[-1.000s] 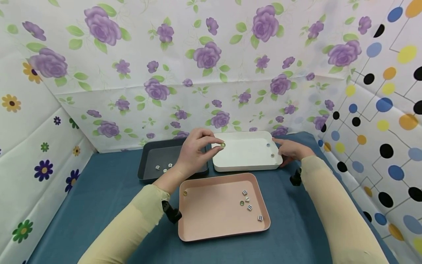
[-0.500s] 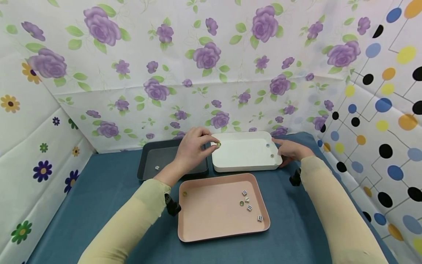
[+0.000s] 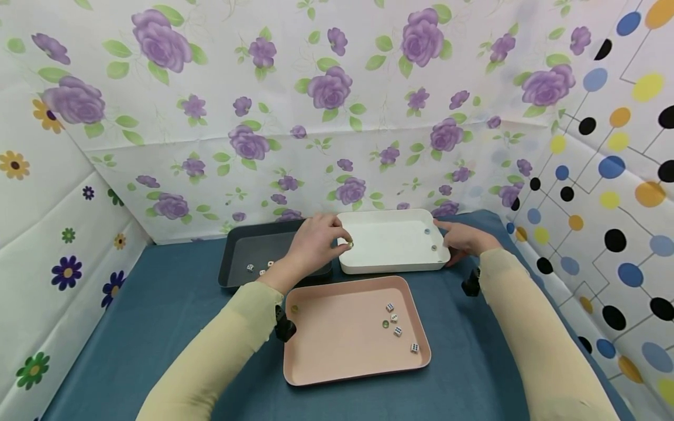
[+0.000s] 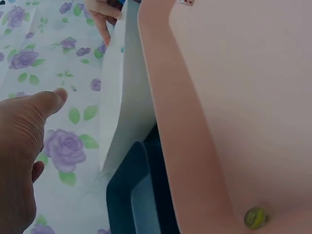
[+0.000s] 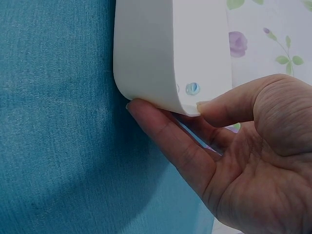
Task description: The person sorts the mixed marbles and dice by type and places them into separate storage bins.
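Note:
My left hand pinches a small yellowish marble between thumb and fingertips, over the left end of the white tray. In the left wrist view the thumb shows, while the held marble is hidden. My right hand grips the white tray's right end; the right wrist view has the thumb on its rim and fingers beneath and along the outer wall. Inside that end lie a bluish marble and another clear marble.
A pink tray in front contains several dice, a green marble and a yellow-green marble. Behind my left forearm, a dark grey tray holds several white dice. Patterned cloth walls enclose the blue table.
My left hand first shifts slightly left, then dips lower toward the white tray's left end with the marble still pinched. The right hand keeps its grip on the tray's right end.

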A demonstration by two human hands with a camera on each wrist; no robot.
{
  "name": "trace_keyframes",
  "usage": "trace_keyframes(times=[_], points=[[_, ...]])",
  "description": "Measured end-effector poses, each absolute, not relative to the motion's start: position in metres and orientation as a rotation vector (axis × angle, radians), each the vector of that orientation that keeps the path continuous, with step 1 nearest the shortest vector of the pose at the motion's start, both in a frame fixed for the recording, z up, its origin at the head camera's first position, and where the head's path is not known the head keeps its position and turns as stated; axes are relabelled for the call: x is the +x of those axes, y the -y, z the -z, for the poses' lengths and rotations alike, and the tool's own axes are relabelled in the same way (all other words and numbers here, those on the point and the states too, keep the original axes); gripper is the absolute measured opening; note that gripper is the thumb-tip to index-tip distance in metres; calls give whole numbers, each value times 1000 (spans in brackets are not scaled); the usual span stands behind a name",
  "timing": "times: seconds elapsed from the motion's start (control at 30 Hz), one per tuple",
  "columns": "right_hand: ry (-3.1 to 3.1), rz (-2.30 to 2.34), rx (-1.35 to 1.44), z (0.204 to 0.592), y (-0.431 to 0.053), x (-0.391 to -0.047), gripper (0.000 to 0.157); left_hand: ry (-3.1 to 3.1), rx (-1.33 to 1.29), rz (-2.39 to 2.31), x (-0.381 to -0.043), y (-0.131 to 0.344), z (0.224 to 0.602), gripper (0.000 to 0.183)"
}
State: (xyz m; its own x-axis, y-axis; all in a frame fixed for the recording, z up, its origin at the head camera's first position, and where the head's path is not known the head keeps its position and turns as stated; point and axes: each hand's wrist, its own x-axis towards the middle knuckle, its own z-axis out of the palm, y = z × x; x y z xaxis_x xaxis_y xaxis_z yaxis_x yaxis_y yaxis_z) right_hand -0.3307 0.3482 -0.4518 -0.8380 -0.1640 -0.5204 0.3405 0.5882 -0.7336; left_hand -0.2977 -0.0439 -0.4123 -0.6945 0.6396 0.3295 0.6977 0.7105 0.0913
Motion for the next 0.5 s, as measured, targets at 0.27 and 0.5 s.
trace_keyframes(times=[0.27, 0.5], points=[[-2254, 1216, 136, 450, -349, -331, 89, 2730, -1014, 287, -300, 39, 422, 12], [-2246, 1222, 148, 452, -350, -332, 90, 2800, -974, 249, -303, 37, 429, 13]])
